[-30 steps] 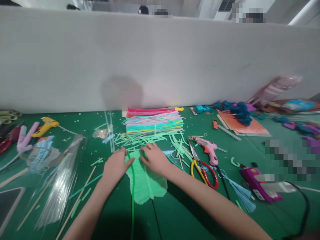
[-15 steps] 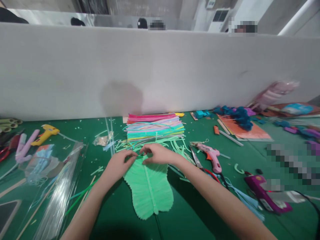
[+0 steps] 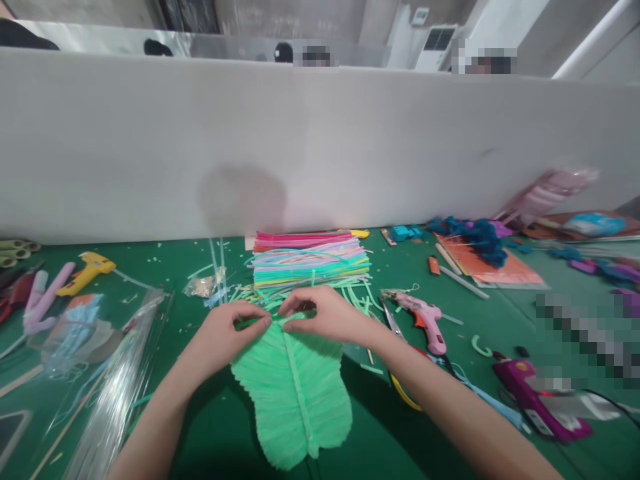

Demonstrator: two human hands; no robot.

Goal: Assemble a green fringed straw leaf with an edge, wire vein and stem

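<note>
A broad green leaf point(image 3: 295, 393) made of fuzzy pipe cleaners, with a raised midrib, hangs below my two hands over the table's middle. My left hand point(image 3: 225, 333) pinches thumb and forefinger together at the leaf's upper end, where a thin green strip shows between its fingers. Close beside it, my right hand point(image 3: 320, 313) has its fingers curled, thumb and forefinger closing on the same upper end. The exact spot where the fingertips meet the leaf is partly hidden. Behind the hands lies a stack of coloured pipe cleaners point(image 3: 310, 260), with short green pieces in front.
At right are a pink glue gun point(image 3: 425, 320), scissors point(image 3: 393, 320), an orange sheet point(image 3: 510, 267) and a purple device point(image 3: 537, 400). A yellow glue gun point(image 3: 90, 273) and clear plastic sleeves point(image 3: 115, 393) lie left. A white partition point(image 3: 320, 147) stands behind the table.
The leaf has come nearer and looks larger, its lower end now lower in view. Both hands stay at its upper end, the left one having shifted slightly left.
</note>
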